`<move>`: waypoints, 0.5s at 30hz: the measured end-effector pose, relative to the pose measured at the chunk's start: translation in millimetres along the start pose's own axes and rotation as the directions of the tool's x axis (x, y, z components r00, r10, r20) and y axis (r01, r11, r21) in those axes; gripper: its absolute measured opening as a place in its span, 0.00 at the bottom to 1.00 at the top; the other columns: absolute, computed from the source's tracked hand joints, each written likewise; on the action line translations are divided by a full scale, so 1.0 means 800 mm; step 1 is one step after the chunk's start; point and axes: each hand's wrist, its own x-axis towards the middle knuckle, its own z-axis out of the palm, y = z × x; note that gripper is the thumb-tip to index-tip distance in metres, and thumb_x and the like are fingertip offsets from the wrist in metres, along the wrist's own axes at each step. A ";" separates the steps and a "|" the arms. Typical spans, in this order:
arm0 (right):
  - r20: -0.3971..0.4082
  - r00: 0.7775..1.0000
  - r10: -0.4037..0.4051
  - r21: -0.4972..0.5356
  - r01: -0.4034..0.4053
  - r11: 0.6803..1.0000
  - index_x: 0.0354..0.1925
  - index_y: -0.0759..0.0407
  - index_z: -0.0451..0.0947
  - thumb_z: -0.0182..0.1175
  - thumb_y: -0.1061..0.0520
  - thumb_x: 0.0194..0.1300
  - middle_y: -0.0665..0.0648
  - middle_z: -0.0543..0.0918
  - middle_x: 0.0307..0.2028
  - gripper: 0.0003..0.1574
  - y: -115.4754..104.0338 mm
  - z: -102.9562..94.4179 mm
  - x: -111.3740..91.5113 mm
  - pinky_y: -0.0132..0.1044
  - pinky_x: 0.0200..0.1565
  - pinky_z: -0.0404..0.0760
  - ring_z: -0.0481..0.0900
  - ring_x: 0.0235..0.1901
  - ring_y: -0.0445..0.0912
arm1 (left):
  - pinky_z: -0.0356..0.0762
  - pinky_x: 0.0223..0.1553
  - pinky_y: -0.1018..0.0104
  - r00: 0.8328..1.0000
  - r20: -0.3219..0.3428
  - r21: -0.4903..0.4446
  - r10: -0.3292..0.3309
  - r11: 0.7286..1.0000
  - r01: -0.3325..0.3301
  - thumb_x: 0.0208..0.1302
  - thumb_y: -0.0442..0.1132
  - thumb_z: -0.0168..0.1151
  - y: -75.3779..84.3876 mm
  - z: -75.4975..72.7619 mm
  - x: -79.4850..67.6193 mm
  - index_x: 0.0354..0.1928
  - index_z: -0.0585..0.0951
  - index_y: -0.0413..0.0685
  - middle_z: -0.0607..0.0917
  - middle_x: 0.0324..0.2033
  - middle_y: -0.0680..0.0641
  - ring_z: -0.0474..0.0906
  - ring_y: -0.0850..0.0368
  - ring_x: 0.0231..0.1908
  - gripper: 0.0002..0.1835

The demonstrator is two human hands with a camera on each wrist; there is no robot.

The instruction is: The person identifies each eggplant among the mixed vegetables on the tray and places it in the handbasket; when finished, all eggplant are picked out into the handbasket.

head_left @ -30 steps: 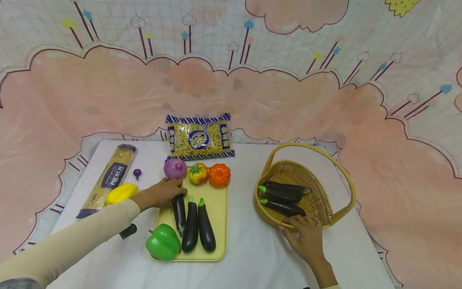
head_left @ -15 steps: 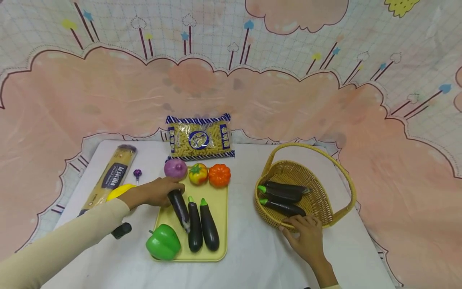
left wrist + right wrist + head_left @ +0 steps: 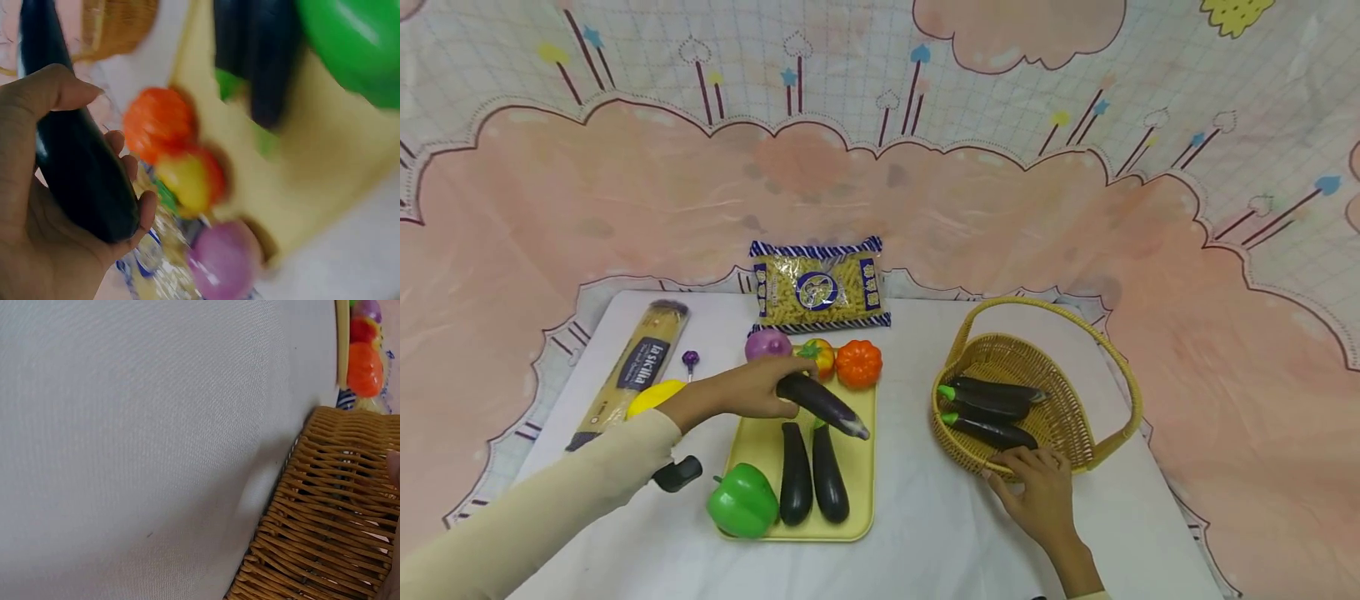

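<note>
My left hand (image 3: pixel 763 387) grips a dark eggplant (image 3: pixel 823 404) above the yellow tray (image 3: pixel 756 442). In the left wrist view, the thumb and fingers wrap around this eggplant (image 3: pixel 81 169). Two more eggplants (image 3: pixel 830 483) lie side by side on the tray below it. On the right, my right hand (image 3: pixel 1033 492) holds the near rim of a wicker basket (image 3: pixel 1067 408), fingers over the edge and thumb outside. Several eggplants (image 3: pixel 996 431) rest inside the basket. The right wrist view shows mostly white cloth and the woven basket wall (image 3: pixel 325 500).
A green bell pepper (image 3: pixel 742 500) sits at the tray's near left corner. Along its far edge are a purple onion (image 3: pixel 767 343), a partly covered red-yellow vegetable (image 3: pixel 825 354) and an orange pumpkin (image 3: pixel 859 364). Pasta bag (image 3: pixel 816 287) behind; spaghetti pack (image 3: pixel 640 358), yellow item (image 3: pixel 651 397), lollipop (image 3: pixel 691 358) left.
My left hand has lifted the leftmost eggplant off the tray and swung it rightward. The two remaining tray eggplants shifted slightly. My right hand stays on the basket rim.
</note>
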 end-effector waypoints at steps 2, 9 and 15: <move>0.002 1.000 0.002 0.000 -0.002 1.000 0.32 0.52 0.87 0.75 0.47 0.48 0.49 0.85 0.31 0.14 0.000 0.000 0.000 0.63 0.54 0.63 0.78 0.35 0.50 | 0.74 0.43 0.60 1.000 0.000 -0.015 0.012 1.000 -0.012 0.55 0.40 0.65 0.013 0.003 0.011 0.55 0.77 0.54 0.81 0.43 0.53 0.75 0.57 0.39 0.23; -0.014 1.000 -0.003 0.001 0.003 1.000 0.31 0.52 0.87 0.75 0.47 0.48 0.49 0.85 0.31 0.13 0.001 0.000 0.000 0.62 0.53 0.63 0.78 0.34 0.50 | 0.73 0.34 0.65 0.995 -0.008 0.041 0.096 0.995 -0.096 0.59 0.45 0.63 0.057 0.011 0.063 0.55 0.77 0.56 0.80 0.35 0.56 0.74 0.60 0.33 0.20; -0.040 0.999 -0.027 0.012 0.027 1.000 0.31 0.51 0.87 0.75 0.47 0.47 0.48 0.84 0.31 0.13 0.004 0.004 -0.002 0.60 0.52 0.64 0.77 0.33 0.49 | 0.71 0.31 0.68 0.981 0.011 0.059 0.193 0.979 -0.193 0.59 0.45 0.63 0.088 0.024 0.116 0.49 0.77 0.58 0.80 0.31 0.58 0.73 0.63 0.29 0.15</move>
